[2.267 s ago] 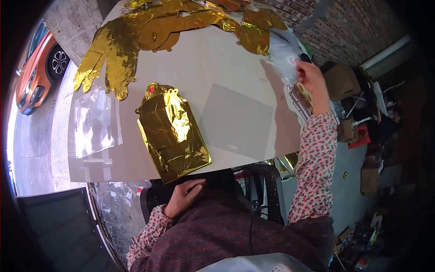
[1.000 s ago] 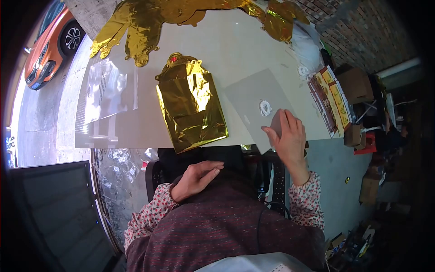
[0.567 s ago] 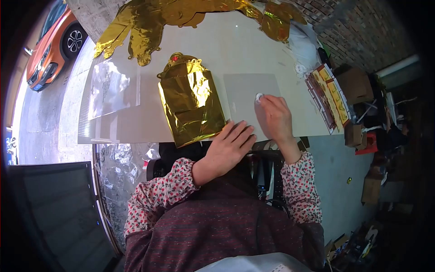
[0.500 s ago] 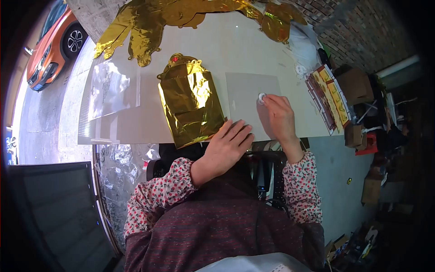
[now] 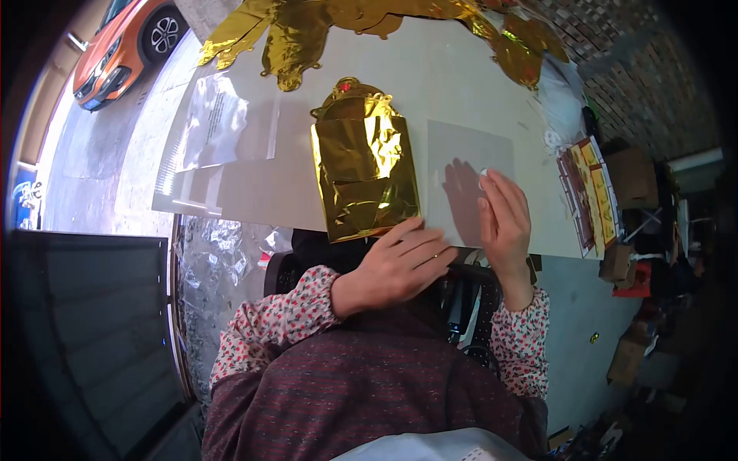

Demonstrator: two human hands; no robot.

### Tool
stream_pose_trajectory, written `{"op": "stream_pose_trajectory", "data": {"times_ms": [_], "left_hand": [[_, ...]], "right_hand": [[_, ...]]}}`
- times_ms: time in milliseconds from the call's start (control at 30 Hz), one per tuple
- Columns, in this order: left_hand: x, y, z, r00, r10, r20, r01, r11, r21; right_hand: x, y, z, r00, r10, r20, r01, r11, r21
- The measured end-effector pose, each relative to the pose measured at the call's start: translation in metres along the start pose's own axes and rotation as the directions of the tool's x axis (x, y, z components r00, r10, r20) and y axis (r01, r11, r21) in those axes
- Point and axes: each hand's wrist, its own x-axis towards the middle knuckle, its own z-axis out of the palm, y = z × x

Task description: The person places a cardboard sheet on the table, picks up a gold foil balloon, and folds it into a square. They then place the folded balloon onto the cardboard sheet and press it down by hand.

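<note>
A folded gold foil balloon [image 5: 365, 165] lies flat on the table, with a scalloped top edge and a red dot. My left hand [image 5: 403, 261] is at its lower right corner, fingers stretched out and holding nothing. To the right, my right hand [image 5: 506, 219] is raised over a clear plastic sheet [image 5: 461, 138], casting a shadow on it. At its fingertips is a small white round piece [image 5: 483, 177], partly hidden by the fingers; its kind is too small to tell.
More gold foil balloons [image 5: 296, 42] lie along the far edge of the table [image 5: 296, 192]. A clear plastic bag [image 5: 231, 115] is at the left, and a printed colourful stack [image 5: 588, 196] at the right. An orange car [image 5: 127, 54] stands outside.
My right hand has lifted off the plastic sheet with the white piece and turned upward. My left hand has shifted slightly at the foil's corner. The whole view has swung left.
</note>
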Motion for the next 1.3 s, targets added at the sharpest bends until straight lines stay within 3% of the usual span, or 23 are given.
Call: {"op": "stream_pose_trajectory", "data": {"times_ms": [100, 133, 167, 200, 233, 333, 433, 667, 767, 867, 900, 967, 1000, 1100, 1167, 1200, 1300], "left_hand": [[-0.051, -0.005, -0.036, 0.923, -0.32, 0.212, 0.374, 0.877, -0.302], [-0.066, -0.003, -0.038, 0.765, -0.595, 0.246, 0.635, 0.632, -0.445], [-0.08, -0.004, -0.038, 0.524, -0.788, 0.324, 0.78, 0.291, -0.553], [-0.092, -0.017, -0.038, 0.458, -0.85, 0.259, 0.775, 0.24, -0.585], [-0.093, -0.022, -0.044, 0.391, -0.87, 0.3, 0.726, 0.092, -0.681], [-0.09, -0.033, -0.049, 0.4, -0.86, 0.317, 0.681, 0.047, -0.731], [-0.083, -0.033, -0.045, 0.331, -0.856, 0.396, 0.587, -0.142, -0.797], [-0.072, -0.026, -0.062, 0.276, -0.833, 0.478, 0.624, -0.223, -0.749], [-0.075, -0.026, -0.071, 0.29, -0.846, 0.447, 0.614, -0.194, -0.765], [-0.082, -0.015, -0.086, 0.284, -0.839, 0.465, 0.647, -0.19, -0.738], [-0.088, -0.011, -0.092, 0.284, -0.834, 0.474, 0.664, -0.186, -0.724], [-0.105, -0.006, -0.099, 0.303, -0.818, 0.489, 0.69, -0.166, -0.705], [-0.112, -0.001, -0.103, 0.3, -0.809, 0.506, 0.697, -0.176, -0.695], [-0.124, 0.011, -0.111, 0.304, -0.763, 0.57, 0.764, -0.162, -0.624], [-0.129, 0.016, -0.114, 0.332, -0.728, 0.6, 0.811, -0.105, -0.575], [-0.131, 0.013, -0.121, 0.333, -0.646, 0.687, 0.865, -0.081, -0.495], [-0.13, 0.007, -0.118, 0.464, -0.712, 0.526, 0.836, 0.156, -0.526]], "right_hand": [[-0.001, -0.031, 0.006, 1.0, 0.004, 0.014, -0.006, 0.99, 0.144], [-0.002, -0.041, 0.01, 0.999, -0.007, 0.032, 0.001, 0.984, 0.177], [-0.004, -0.049, 0.014, 0.999, -0.004, 0.04, -0.004, 0.98, 0.2], [-0.006, -0.057, 0.018, 0.999, -0.001, 0.049, -0.01, 0.975, 0.224], [-0.007, -0.063, 0.022, 0.998, 0.001, 0.059, -0.016, 0.969, 0.248], [-0.012, -0.068, 0.033, 0.997, 0.003, 0.076, -0.018, 0.98, 0.196], [-0.015, -0.071, 0.036, 0.996, 0.004, 0.094, -0.019, 0.988, 0.155], [-0.024, -0.084, 0.044, 0.994, -0.025, 0.107, 0.015, 0.995, 0.095], [-0.021, -0.091, 0.04, 0.999, 0.012, 0.044, -0.016, 0.994, 0.105], [-0.048, -0.098, 0.025, 0.991, 0.121, 0.062, -0.135, 0.931, 0.338], [-0.061, -0.101, 0.025, 0.94, 0.266, 0.214, -0.337, 0.825, 0.453], [-0.085, -0.103, 0.028, 0.718, 0.43, 0.547, -0.695, 0.478, 0.537], [-0.084, -0.108, 0.033, 0.646, 0.456, 0.612, -0.758, 0.287, 0.586], [-0.095, -0.1, 0.065, 0.617, 0.443, 0.651, -0.716, -0.029, 0.698], [-0.077, -0.103, 0.07, 0.633, 0.427, 0.645, -0.688, -0.07, 0.722], [-0.068, -0.104, 0.067, 0.627, 0.401, 0.668, -0.698, -0.091, 0.71], [-0.064, -0.104, 0.074, 0.609, 0.397, 0.687, -0.717, -0.096, 0.691]]}}
